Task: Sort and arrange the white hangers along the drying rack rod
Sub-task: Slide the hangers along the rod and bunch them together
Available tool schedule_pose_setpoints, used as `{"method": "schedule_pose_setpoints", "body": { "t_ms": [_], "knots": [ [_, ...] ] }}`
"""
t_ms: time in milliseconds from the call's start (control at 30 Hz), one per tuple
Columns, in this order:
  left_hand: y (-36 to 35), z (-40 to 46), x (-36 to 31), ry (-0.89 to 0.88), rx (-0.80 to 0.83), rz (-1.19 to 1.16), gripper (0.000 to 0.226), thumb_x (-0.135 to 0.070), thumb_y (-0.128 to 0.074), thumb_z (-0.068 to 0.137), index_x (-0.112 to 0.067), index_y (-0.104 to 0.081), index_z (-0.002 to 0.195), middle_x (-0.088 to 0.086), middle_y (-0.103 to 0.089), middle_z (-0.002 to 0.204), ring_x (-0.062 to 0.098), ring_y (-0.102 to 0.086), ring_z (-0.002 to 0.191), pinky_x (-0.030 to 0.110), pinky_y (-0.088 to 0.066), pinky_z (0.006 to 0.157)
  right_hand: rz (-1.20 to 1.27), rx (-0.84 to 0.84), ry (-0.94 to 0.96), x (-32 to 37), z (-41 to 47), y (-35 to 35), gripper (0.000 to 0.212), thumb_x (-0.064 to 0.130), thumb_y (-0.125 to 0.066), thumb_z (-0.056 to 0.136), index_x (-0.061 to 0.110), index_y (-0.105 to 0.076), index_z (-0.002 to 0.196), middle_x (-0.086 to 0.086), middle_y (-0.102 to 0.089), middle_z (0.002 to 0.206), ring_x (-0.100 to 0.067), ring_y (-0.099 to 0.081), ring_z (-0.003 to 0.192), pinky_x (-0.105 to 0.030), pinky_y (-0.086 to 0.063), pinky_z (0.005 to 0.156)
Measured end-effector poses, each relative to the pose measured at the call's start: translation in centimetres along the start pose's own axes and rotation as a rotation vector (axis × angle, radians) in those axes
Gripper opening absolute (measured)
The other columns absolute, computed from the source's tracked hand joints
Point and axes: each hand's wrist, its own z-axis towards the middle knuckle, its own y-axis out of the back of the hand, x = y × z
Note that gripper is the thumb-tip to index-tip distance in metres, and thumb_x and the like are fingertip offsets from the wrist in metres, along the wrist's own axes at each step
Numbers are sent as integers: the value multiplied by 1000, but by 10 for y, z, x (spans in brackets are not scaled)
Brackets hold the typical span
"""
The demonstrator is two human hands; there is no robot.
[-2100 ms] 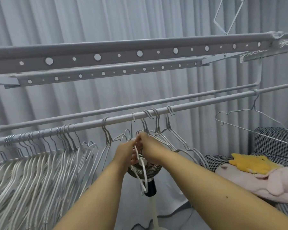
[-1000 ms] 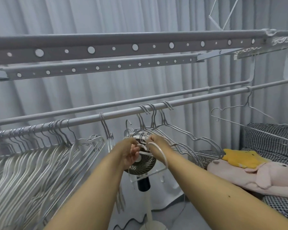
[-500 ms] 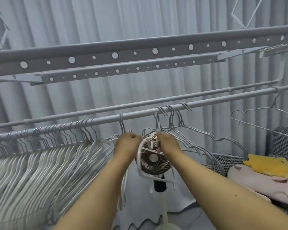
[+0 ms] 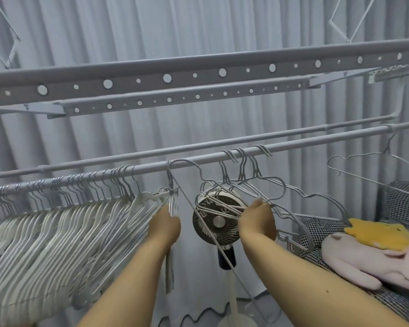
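- The left hand (image 4: 167, 226) is curling around a thin bunch of white hangers (image 4: 171, 204) that is hanging from the rod; whether the fingers are fully closing on them I cannot tell from behind.
- The right hand (image 4: 257, 219) is pinching the wire shoulders of a loose cluster of hangers (image 4: 276, 185), with the thumb lying on top.
- To the left, a dense row of white hangers (image 4: 57, 232) is hanging packed together and slanting along the drying rack rod (image 4: 198, 159).
- Between the hands, a small pedestal fan (image 4: 219, 220) is standing just behind the wires.
- On the right, a yellow plush (image 4: 383, 234) is lying on a pink plush toy (image 4: 373, 263) over checked fabric (image 4: 404, 201).
- A lone wire hanger (image 4: 364, 161) is hanging far right.
- Higher up, perforated rails (image 4: 198, 76) are crossing before grey curtains (image 4: 175, 27); I am finding no readable writing.
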Motion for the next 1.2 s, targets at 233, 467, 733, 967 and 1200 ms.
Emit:
{"method": "schedule_pose_setpoints", "body": {
  "t_ms": [233, 467, 733, 967, 1200],
  "knots": [
    [15, -6, -2, 26, 29, -117, 22, -5, -39, 89, -20, -52, 80, 8, -50, 67, 25, -44, 55, 23, -33, 46, 37, -53, 23, 4, -14, -1, 46, 38, -18, 103, 3, -48, 111, -21, -66, 107, -40, -62, 101, -43, -43, 85],
    [25, 4, 10, 66, 65, -97, 24, -13, -41, 89, -13, -58, 106, 10, -56, 80, 24, -47, 56, 20, -33, 43, -21, -95, 95, 12, -27, -15, 45, 39, -15, 103, 8, -47, 112, -18, -68, 105, -38, -63, 98, -38, -37, 74],
    [23, 11, 16, 68, 76, -141, 24, -21, -39, 96, -9, -56, 109, 12, -59, 90, 27, -57, 68, 25, -41, 47, -85, -9, 181, 48, -43, -42, 42, 39, -18, 103, 13, -49, 114, -14, -66, 112, -37, -61, 104, -40, -40, 80],
    [36, 6, 11, 55, 95, -135, 33, -11, -32, 99, 2, -51, 122, 22, -59, 104, 23, -54, 60, 19, -35, 26, 14, 263, 268, 89, -48, -86, 27, 10, -32, 98, 14, -46, 121, -11, -59, 113, -28, -50, 89, -32, -35, 74],
    [41, 5, 11, 16, 150, -84, 36, -12, -32, 99, 2, -49, 128, 23, -60, 117, 25, -60, 65, 17, -34, 28, 136, 449, 295, 103, -51, -109, 28, 0, -40, 92, 9, -44, 119, -15, -56, 112, -29, -55, 96, -35, -45, 75]
  ]
}}
